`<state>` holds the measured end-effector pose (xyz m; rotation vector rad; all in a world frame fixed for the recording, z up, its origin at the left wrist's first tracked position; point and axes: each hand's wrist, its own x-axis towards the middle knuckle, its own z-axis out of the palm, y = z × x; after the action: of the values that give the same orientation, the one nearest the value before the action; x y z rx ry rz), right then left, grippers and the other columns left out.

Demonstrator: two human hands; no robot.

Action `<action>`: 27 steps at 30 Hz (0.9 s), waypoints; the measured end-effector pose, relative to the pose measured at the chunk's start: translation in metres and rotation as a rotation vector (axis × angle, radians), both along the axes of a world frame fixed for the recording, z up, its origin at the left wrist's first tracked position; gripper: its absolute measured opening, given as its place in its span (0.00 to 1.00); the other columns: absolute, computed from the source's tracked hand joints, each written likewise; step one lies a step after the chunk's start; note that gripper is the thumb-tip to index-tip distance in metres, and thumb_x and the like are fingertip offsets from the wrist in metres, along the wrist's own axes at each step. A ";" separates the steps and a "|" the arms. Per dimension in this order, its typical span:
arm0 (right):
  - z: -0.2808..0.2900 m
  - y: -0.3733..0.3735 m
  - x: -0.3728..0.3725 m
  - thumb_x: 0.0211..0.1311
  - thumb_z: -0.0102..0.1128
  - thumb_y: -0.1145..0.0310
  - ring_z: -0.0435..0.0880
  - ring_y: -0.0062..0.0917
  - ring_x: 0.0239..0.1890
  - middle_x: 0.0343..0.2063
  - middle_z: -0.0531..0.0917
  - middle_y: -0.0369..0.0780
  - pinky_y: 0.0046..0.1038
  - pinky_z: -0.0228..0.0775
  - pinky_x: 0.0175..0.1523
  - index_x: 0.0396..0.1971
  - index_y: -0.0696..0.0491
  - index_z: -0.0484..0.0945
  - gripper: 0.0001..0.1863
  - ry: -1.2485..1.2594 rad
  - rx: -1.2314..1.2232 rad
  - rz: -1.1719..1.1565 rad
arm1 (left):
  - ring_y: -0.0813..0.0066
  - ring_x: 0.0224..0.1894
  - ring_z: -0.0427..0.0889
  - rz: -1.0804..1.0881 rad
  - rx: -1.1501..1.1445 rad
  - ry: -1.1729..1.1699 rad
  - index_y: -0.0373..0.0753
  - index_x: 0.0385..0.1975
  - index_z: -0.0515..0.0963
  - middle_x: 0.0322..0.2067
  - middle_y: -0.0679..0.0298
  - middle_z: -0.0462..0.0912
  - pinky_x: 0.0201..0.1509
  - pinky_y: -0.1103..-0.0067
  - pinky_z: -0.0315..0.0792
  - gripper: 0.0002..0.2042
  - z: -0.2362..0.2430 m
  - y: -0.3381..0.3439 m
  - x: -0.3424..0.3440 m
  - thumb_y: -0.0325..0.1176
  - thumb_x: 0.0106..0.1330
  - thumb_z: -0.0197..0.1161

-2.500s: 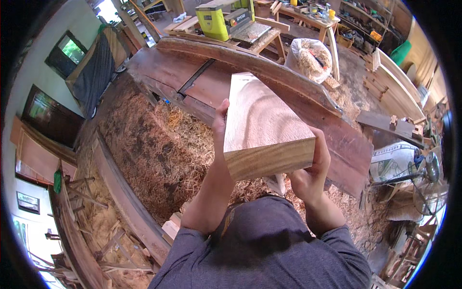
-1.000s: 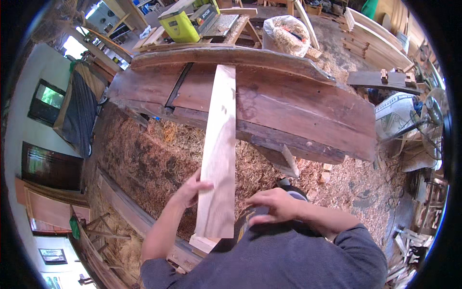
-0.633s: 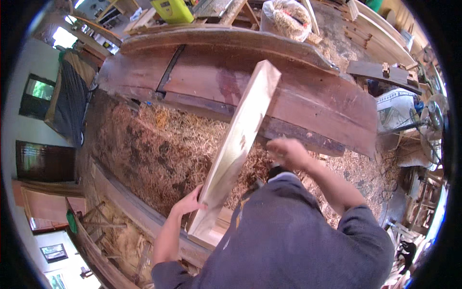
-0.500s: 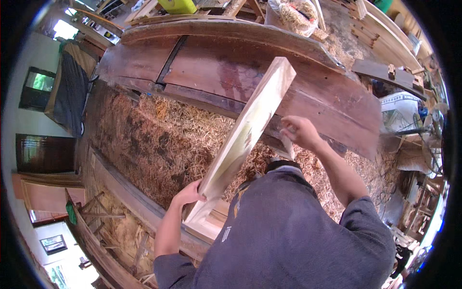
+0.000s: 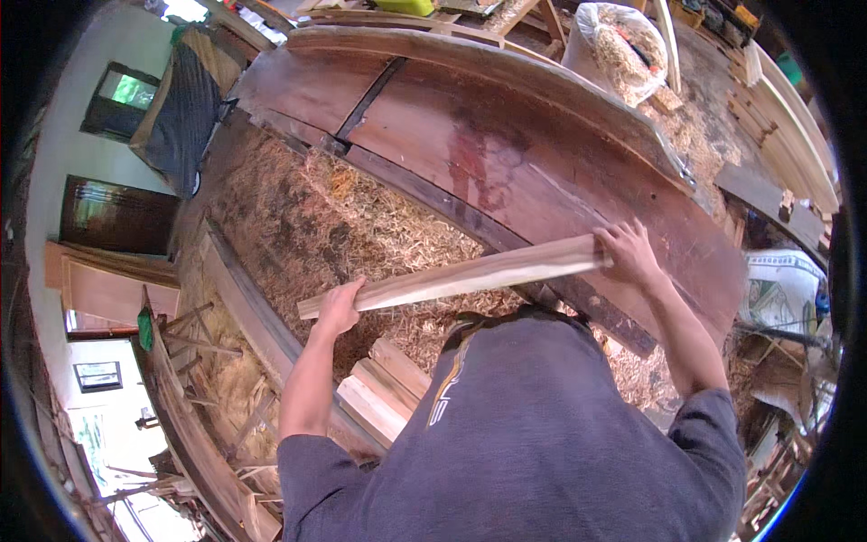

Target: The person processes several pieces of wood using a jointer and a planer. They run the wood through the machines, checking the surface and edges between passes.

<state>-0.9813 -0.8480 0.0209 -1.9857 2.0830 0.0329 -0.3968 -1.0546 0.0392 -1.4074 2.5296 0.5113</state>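
Observation:
A long squared wooden beam (image 5: 479,274) lies crosswise in front of me, raised over the shavings and tilted a little, its right end higher in the picture. Near its left end my left hand (image 5: 340,305) is closed on it, with a short stub of wood sticking out beyond. My right hand (image 5: 629,253) grips the opposite end, fingers bent over the top edge. Behind the beam stands a broad reddish-brown workbench (image 5: 433,154). Several pale cut timbers (image 5: 379,393) lie low at my left side, partly hidden by my shirt.
Wood shavings (image 5: 361,235) cover the floor between the workbench and a long plank bench (image 5: 262,307) at left. A sack of shavings (image 5: 623,54) stands beyond the workbench. Stacked boards (image 5: 781,126) lie far right, above a white printed sack (image 5: 781,285).
The beam has swung from steeply upright to nearly level across my body. My right hand, free before, has taken hold of its right end. The view has shifted too.

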 end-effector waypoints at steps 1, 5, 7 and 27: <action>-0.012 0.011 -0.012 0.40 0.79 0.58 0.74 0.39 0.63 0.59 0.79 0.42 0.50 0.60 0.70 0.64 0.43 0.72 0.45 -0.044 -0.043 0.026 | 0.47 0.58 0.80 -0.086 -0.063 0.047 0.40 0.66 0.72 0.54 0.48 0.84 0.64 0.61 0.73 0.35 0.000 -0.004 -0.008 0.16 0.52 0.59; -0.018 0.092 -0.022 0.39 0.77 0.63 0.75 0.40 0.58 0.55 0.78 0.42 0.49 0.61 0.66 0.59 0.45 0.74 0.40 0.035 -0.317 -0.007 | 0.51 0.66 0.74 -0.130 -0.235 0.054 0.44 0.69 0.71 0.64 0.58 0.78 0.71 0.62 0.67 0.36 -0.012 0.012 -0.055 0.18 0.54 0.61; -0.014 0.125 -0.031 0.38 0.76 0.66 0.73 0.40 0.60 0.57 0.76 0.41 0.47 0.60 0.67 0.58 0.47 0.75 0.39 0.035 -0.336 -0.171 | 0.52 0.69 0.72 -0.157 -0.296 0.065 0.46 0.69 0.71 0.67 0.62 0.75 0.73 0.59 0.65 0.36 -0.032 0.016 -0.083 0.20 0.55 0.63; -0.032 0.236 -0.117 0.32 0.86 0.53 0.56 0.51 0.77 0.76 0.54 0.54 0.48 0.54 0.77 0.76 0.48 0.59 0.65 -0.309 -0.240 -0.851 | 0.41 0.77 0.55 0.280 -0.132 0.341 0.37 0.74 0.60 0.75 0.41 0.54 0.79 0.56 0.51 0.54 -0.065 -0.054 -0.169 0.56 0.50 0.80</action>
<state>-1.0985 -0.6123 -0.0115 -0.9567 2.5935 -0.6572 -0.5659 -1.1086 -0.0262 -1.8824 2.6769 0.6958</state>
